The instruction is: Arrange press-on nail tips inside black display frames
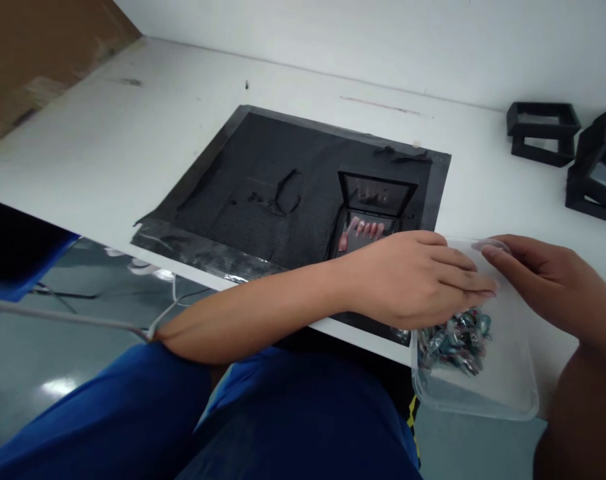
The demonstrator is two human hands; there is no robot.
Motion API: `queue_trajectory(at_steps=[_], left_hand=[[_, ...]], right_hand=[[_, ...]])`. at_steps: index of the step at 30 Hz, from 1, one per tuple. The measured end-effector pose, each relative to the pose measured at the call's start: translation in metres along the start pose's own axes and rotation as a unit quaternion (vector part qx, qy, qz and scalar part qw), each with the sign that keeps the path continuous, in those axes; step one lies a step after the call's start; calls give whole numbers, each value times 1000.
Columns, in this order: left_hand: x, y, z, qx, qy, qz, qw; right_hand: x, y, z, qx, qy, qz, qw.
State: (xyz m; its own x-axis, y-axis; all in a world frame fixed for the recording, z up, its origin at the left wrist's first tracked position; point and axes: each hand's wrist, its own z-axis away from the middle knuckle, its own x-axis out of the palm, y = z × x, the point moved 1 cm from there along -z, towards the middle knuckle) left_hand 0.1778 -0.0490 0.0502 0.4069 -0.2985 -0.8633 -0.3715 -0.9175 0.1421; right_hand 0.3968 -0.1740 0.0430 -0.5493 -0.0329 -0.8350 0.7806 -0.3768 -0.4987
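Note:
My left hand reaches across into a clear plastic tray at the table's front edge, fingers together and bent over a heap of small bluish pieces; what the fingertips hold is hidden. My right hand rests on the tray's far rim, fingers curled on it. Just behind my left hand an open black display box lies on a black mat, with a row of pink press-on nails inside.
Several empty black frame boxes stand at the back right of the white table. A brown cardboard sheet leans at the far left. My blue-clad legs and white cables are below the table edge.

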Motion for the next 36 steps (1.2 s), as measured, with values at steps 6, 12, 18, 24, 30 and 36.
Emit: queue_trajectory(at_steps=[6, 12, 18, 24, 30, 36], left_hand=[[2, 0, 8, 69, 119, -54, 989], [2, 2, 8, 9, 114, 47, 992], [6, 0, 6, -15, 116, 57, 991], [10, -1, 5, 38, 252, -13, 967], [6, -1, 0, -55, 154, -3, 987], [-3, -2, -1, -139, -88, 106, 981]], right_hand=[[-1, 0, 2, 3, 13, 2, 1000], [-1, 1, 2, 11, 2, -12, 1000], [-1, 4, 1, 13, -1, -3, 1000], [-1, 2, 3, 16, 1, -14, 1000], [-1, -1, 3, 20, 9, 13, 1000], [0, 1, 3, 22, 4, 17, 1000]])
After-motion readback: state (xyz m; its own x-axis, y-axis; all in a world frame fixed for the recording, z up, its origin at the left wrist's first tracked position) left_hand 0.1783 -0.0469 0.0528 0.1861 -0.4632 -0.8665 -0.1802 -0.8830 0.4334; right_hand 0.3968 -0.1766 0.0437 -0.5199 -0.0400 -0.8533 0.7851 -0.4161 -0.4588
